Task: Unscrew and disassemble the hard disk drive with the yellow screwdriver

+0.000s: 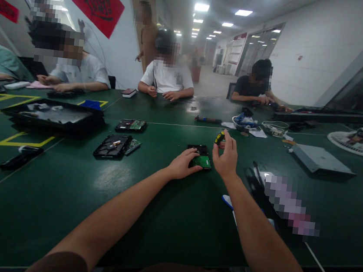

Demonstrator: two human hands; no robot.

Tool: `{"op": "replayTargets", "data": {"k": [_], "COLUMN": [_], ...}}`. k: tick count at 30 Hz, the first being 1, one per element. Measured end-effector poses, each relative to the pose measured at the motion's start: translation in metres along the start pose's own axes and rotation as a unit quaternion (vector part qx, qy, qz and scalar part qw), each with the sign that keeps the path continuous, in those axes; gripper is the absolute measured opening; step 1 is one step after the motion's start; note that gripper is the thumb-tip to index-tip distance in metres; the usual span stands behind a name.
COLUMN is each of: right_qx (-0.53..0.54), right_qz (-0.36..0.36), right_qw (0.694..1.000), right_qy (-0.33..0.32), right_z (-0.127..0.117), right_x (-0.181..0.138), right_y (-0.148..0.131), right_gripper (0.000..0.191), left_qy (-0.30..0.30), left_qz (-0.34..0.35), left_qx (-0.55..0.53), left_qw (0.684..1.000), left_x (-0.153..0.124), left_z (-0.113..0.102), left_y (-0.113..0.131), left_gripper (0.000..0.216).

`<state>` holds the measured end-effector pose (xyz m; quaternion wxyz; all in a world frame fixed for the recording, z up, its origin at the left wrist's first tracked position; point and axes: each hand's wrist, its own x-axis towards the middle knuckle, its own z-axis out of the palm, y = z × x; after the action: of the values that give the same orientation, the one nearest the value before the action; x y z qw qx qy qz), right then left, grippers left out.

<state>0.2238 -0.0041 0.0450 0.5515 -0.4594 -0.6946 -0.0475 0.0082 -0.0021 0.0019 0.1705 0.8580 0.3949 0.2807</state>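
Note:
In front of me on the green table lies a hard drive (202,161) with a green circuit board facing up. My left hand (184,164) rests on its left side, fingers over the black part and thumb along the near edge. Just right of the drive, my right hand (226,156) is raised, its fingers closed around a yellow and black screwdriver (220,137). The screwdriver's shaft and tip cannot be made out. Left of my hands lie another hard drive (130,125), a black drive casing (112,146) and a loose circuit board (133,146).
A black tray (53,115) stands on the left, near a dark tool (21,157). To the right are a grey metal box (321,160), a white round fan grille (355,143) and a bowl of blue bits (245,121). Several people sit across the table.

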Motion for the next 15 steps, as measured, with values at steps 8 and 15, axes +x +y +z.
{"op": "replayTargets", "data": {"k": [8, 15], "right_qx": [-0.006, -0.005], "right_qz": [-0.002, -0.002], "right_qw": [1.000, 1.000], "right_qy": [0.004, 0.003], "right_z": [-0.0012, -0.0014], "right_x": [-0.0001, 0.0000], "right_y": [-0.0002, 0.0004], "right_gripper": [0.066, 0.063], "left_qy": [-0.007, -0.009], "left_qz": [-0.006, -0.008], "left_qx": [0.005, 0.002], "left_qw": [1.000, 1.000], "left_x": [0.0003, 0.0000], "left_z": [-0.0002, -0.0013], "left_y": [0.0001, 0.0011], "left_gripper": [0.065, 0.063]}}
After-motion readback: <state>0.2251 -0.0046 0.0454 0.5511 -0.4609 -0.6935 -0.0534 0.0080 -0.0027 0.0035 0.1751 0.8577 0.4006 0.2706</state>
